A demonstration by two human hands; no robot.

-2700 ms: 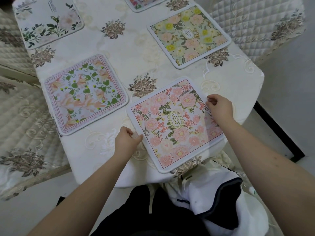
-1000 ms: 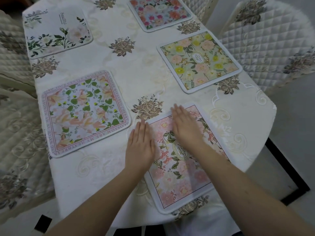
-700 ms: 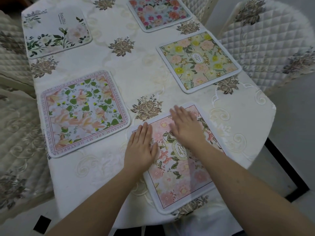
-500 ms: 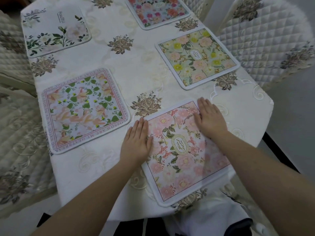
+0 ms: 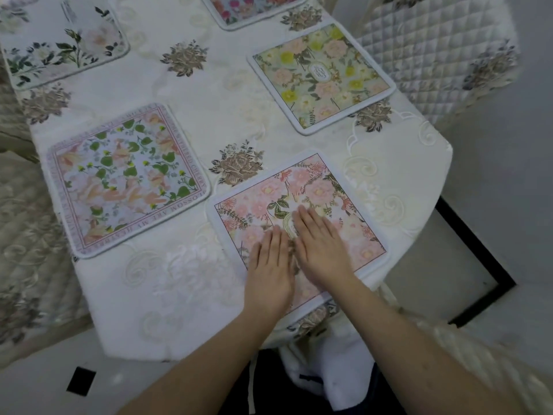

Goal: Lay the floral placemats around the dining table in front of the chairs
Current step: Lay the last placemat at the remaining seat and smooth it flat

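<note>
**Near-end mat down, being smoothed**

Both hands flat on pink floral placemat (image 5: 302, 211) at near end of desk (image 5: 227, 94): left hand (image 5: 270, 271) and right hand (image 5: 321, 250) side by side, fingers straight and together, palms pressing, nothing gripped. Mat skewed slightly against desk edge; near corner close to the drop, apparently just inside.

Progress, judged: five mats visible. Green-leaf mat (image 5: 125, 181) near left, yellow-flower mat (image 5: 320, 76) right, white mat (image 5: 59, 40) far left, red-flower mat (image 5: 251, 7) at far edge, cut off by frame. Likely last or near-last placement; far end of desk out of view, so cannot confirm all seats covered.

Edges and room: bare tablecloth left of pink mat, space to slide that way. Quilted chair (image 5: 434, 55) far right, apart from desk corner. Little margin toward near edge.
</note>
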